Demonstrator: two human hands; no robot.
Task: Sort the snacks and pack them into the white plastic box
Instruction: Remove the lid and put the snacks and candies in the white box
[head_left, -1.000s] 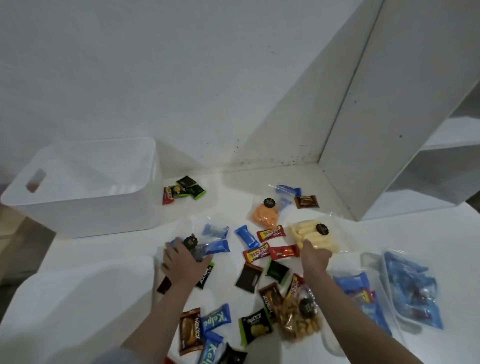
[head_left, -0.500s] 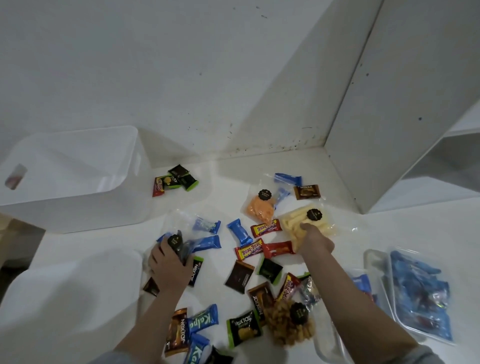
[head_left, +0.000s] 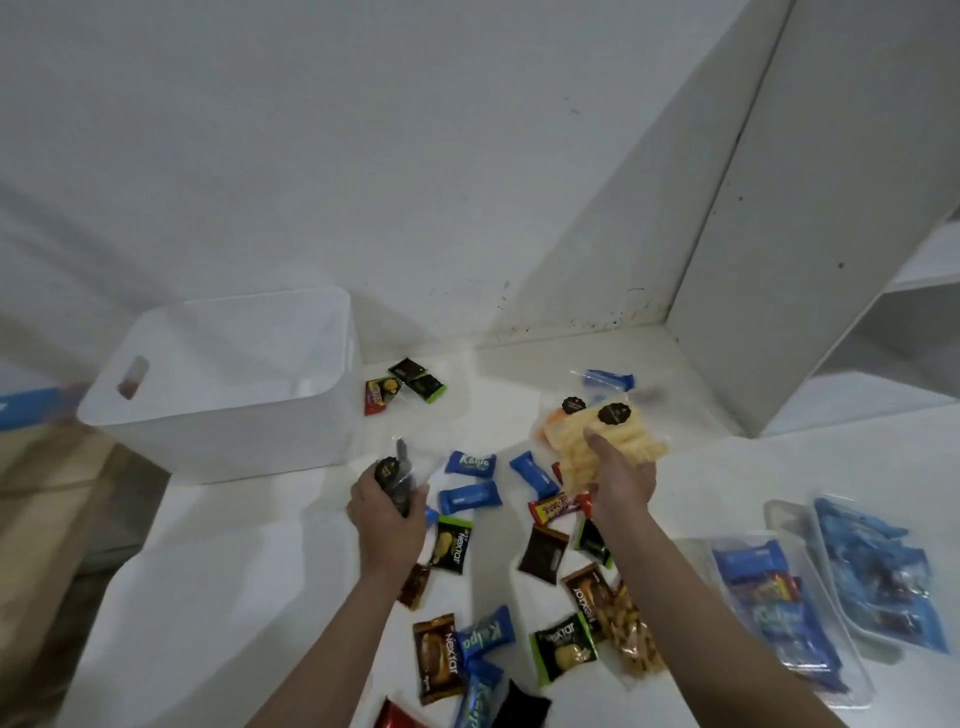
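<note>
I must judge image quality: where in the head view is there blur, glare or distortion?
Head view: motion blur smears the yellow snack bag in the right hand and the blue wrapper behind it; wide-angle bending curves the white plastic box; soft glare on clear packs at right.

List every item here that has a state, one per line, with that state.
white plastic box: upright, open, nothing visible inside
left hand: grips a clear bag with a dark sticker
right hand: holds the yellow stick-snack bag, lifted
orange snack bag: sealed, partly behind the yellow bag
clear trays: on the table, filled with blue packets
loose wrapped snacks: scattered on the table, unpacked
</note>
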